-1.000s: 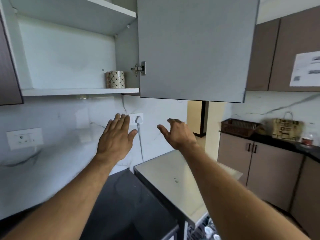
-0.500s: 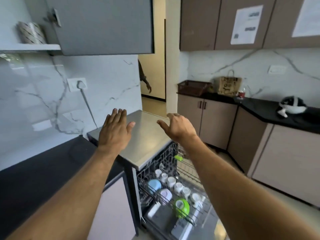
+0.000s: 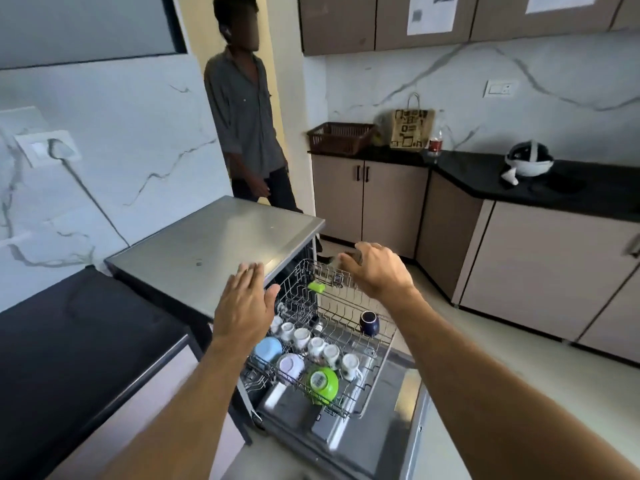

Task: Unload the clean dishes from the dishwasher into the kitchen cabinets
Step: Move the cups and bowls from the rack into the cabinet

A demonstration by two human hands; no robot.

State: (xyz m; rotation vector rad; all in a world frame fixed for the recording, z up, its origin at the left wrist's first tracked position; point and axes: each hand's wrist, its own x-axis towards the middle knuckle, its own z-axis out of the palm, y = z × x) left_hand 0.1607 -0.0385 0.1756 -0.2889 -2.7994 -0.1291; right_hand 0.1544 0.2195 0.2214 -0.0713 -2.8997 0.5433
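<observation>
The dishwasher (image 3: pixel 214 251) stands open with its wire rack (image 3: pixel 377 362) pulled out over the lowered door. In the rack lie a green bowl (image 3: pixel 322 382), a light blue bowl (image 3: pixel 268 348), a white bowl (image 3: pixel 291 367), several small white cups (image 3: pixel 320 346) and a dark blue mug (image 3: pixel 369 322). My left hand (image 3: pixel 242 308) hovers flat above the rack's near left side, fingers straight, holding nothing. My right hand (image 3: pixel 375 268) hangs over the rack's far end with relaxed fingers and holds nothing.
A person (image 3: pixel 246 112) stands in the doorway behind the dishwasher. A black counter (image 3: pixel 69 327) lies to the left. Beige base cabinets (image 3: pixel 391 202) and a black counter on the right carry a brown basket (image 3: pixel 339 136), a paper bag (image 3: pixel 412 128) and a helmet (image 3: pixel 528 161).
My view swung down and right from the open wall cabinet to the dishwasher. Both empty hands dropped toward the rack. The person came into the doorway.
</observation>
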